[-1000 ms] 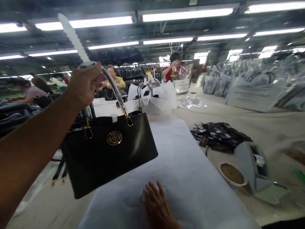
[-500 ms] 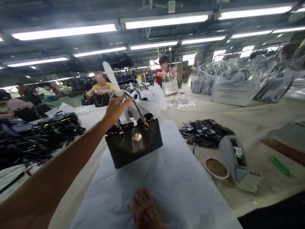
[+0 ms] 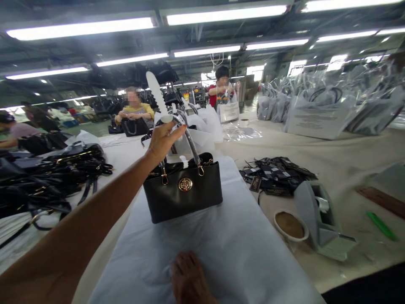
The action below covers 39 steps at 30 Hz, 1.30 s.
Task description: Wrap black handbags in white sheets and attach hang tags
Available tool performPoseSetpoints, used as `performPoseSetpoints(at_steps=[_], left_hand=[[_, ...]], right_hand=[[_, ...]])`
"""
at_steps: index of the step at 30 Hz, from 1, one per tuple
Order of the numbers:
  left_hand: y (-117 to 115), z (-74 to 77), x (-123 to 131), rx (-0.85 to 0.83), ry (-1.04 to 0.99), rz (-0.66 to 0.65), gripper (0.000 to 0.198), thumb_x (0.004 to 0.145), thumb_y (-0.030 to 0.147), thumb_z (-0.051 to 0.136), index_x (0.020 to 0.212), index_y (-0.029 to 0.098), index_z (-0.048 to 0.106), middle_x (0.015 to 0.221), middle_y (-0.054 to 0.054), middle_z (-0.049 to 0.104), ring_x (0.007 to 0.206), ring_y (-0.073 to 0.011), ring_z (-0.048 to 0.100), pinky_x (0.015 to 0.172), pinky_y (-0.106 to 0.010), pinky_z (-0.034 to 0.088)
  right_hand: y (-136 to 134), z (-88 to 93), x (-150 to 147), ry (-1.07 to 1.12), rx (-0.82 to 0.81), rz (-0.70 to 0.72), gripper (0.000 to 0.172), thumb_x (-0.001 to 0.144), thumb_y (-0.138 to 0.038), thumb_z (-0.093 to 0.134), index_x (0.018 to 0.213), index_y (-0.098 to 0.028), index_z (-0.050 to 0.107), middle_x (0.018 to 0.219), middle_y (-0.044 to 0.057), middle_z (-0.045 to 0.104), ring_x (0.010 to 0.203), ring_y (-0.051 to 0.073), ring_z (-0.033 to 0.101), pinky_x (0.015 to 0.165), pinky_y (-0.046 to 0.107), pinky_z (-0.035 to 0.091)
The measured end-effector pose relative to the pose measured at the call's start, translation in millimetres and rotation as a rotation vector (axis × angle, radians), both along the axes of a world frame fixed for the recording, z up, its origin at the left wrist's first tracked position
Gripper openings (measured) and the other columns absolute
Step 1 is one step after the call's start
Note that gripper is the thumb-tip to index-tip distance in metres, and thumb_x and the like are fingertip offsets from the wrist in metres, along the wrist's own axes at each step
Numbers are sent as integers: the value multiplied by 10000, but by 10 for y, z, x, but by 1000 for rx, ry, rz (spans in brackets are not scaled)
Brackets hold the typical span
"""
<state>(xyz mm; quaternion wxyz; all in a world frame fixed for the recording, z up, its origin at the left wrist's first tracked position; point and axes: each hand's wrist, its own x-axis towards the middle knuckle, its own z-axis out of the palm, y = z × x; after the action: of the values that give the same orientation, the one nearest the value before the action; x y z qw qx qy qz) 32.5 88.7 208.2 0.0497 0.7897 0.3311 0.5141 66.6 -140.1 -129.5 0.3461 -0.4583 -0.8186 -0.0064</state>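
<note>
While left hand (image 3: pixel 164 141) holds handbag (image 3: pixel 185 196), sheet (image 3: pixel 247 253) bare around — right hand (image 3: pixel 190 280) flat.

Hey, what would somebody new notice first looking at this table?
The black handbag with its gold emblem, mid-table, held upright by its handles in the left hand. The right hand lies flat on the white sheet at the near edge. A heap of black bags fills the left side.
</note>
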Motion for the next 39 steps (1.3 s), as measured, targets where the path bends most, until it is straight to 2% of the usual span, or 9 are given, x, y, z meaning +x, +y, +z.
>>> performPoseSetpoints(at_steps=[7,11,17,22,26,30,33,36,39], left_hand=[[-31,-15,30,24,-50,-56,316,803,458,557,652,181,570,591,34,449,635,-133,461,682,-277,405],[-70,-72,46,36,-43,-38,309,797,481,567,751,180,613,608,24,497,707,-165,522,743,-293,434],[-150,-175,34,38,-8,72,286,781,445,624,871,174,637,810,-33,650,911,-225,590,919,-364,423],[-124,-190,64,47,9,152,291,776,385,651,961,161,626,945,-66,671,997,-230,588,945,-354,426],[-130,-277,94,71,-22,194,340,780,375,653,1044,167,605,1042,-80,665,1043,-232,579,943,-359,438],[-233,-312,42,37,-17,187,345,799,372,635,1071,163,600,1111,-94,649,1097,-246,562,981,-400,422],[-440,-349,-66,-57,60,143,418,816,389,608,1166,166,556,1158,-100,632,1103,-261,567,974,-445,437],[-782,-595,-253,-81,115,125,540,842,388,567,1324,191,424,1291,-105,557,1155,-255,543,994,-445,438],[-1205,-1097,-528,-194,289,61,501,888,381,475,1356,220,400,1344,-90,516,1241,-233,476,1067,-414,377]], right_hand=[[-9,16,16,-19,-22,9,208,858,-212,513,1061,-167,531,1077,82,629,1076,210,543,1006,398,433],[-14,46,28,-22,-17,9,201,853,-231,529,1045,-170,534,1076,70,630,1066,208,545,994,391,442],[-14,16,25,-49,-50,20,214,863,-239,524,1066,-171,519,1095,81,622,1081,211,544,1014,400,423],[-14,-37,19,-24,-27,-2,240,878,-244,497,1109,-179,512,1109,71,630,1085,215,557,996,399,448],[-16,-53,20,-37,-54,19,236,874,-238,509,1103,-183,518,1125,76,628,1100,218,552,1012,405,435],[-7,-29,17,-42,-73,29,258,867,-234,523,1117,-172,522,1131,81,629,1106,217,551,1019,407,430],[-8,-7,63,-63,-107,52,268,879,-258,516,1132,-172,534,1149,85,629,1120,219,547,1014,412,432],[-105,31,255,-96,-151,114,403,866,-417,545,1203,-197,530,1187,93,625,1136,243,541,986,424,448],[-360,154,622,-120,-142,157,579,807,-485,604,1303,-214,478,1234,109,609,1160,269,529,976,453,446]])
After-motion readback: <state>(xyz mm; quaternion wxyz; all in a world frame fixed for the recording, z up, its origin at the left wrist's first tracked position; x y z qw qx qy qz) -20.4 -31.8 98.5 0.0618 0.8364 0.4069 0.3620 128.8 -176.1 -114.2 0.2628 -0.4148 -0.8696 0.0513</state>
